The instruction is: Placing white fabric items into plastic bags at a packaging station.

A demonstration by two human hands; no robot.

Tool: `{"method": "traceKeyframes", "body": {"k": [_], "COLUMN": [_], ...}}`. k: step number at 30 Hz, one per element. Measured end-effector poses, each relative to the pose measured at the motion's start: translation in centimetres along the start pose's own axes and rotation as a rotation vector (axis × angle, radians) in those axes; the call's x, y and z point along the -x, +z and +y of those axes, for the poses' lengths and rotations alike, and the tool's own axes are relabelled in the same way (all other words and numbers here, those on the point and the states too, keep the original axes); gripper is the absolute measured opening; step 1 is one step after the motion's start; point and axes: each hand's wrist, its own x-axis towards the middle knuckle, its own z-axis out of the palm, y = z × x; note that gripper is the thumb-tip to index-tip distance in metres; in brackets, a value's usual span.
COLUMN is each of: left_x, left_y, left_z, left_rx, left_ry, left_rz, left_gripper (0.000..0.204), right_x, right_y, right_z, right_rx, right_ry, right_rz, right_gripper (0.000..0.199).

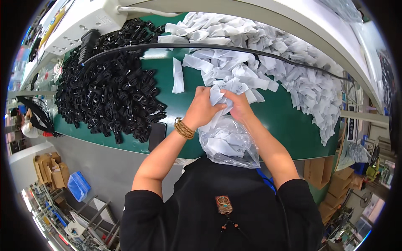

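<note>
Both hands come together over the green table [188, 121], gripping a bunch of small white packets [229, 87] with printing on them. My left hand [202, 108], a beaded bracelet at its wrist, is closed on the bunch from the left. From the right, my right hand [239, 104] is closed on it, thumb on top. Just below the hands, at the table's front edge, lies a clear plastic bag [230, 144] with more white packets inside. One single white packet [178, 76] lies left of the hands.
A big heap of coiled black cables [111, 92] covers the table's left side. White packets [310, 79] are piled at the back and right. A dark phone-like slab [157, 136] lies near the front edge. Overhead, a black cord [201, 45] runs from a white power strip [79, 25].
</note>
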Motion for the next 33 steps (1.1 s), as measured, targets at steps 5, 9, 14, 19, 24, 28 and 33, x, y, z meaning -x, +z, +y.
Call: {"method": "traceKeyframes", "body": {"k": [5, 9, 14, 19, 24, 28, 33], "left_x": [0.9, -0.4, -0.2, 5.4, 16.0, 17.6, 18.6], "left_y": [-0.4, 2.6, 1.5, -1.9, 1.4, 3.5, 0.0], "left_z": [2.7, 3.2, 5.2, 5.0, 0.0, -2.3, -2.2], "left_rx": [0.330, 0.402, 0.764, 0.763, 0.006, 0.096, 0.388], "left_ry": [0.004, 0.065, 0.104, -0.035, -0.190, -0.042, -0.240], "left_rz": [0.246, 0.099, -0.189, -0.038, -0.097, 0.019, -0.092], "left_gripper": [0.049, 0.072, 0.085, 0.072, 0.057, 0.049, 0.047], "right_x": [1.9, 3.1, 6.1, 11.5, 15.9, 15.6, 14.2], "right_y": [0.4, 1.8, 2.6, 3.3, 5.8, 5.7, 3.9], "right_z": [-1.7, -1.0, -3.5, -6.3, -6.7, -2.3, -0.6], "right_rx": [0.006, -0.028, 0.227, 0.673, 0.972, 1.423, 1.546], "right_ry": [-0.052, -0.160, -0.182, -0.510, -0.693, -0.326, 0.184], "right_rz": [0.057, 0.043, -0.055, -0.053, -0.526, -0.724, -0.853], "right_gripper": [0.044, 0.047, 0.058, 0.051, 0.049, 0.068, 0.081]}}
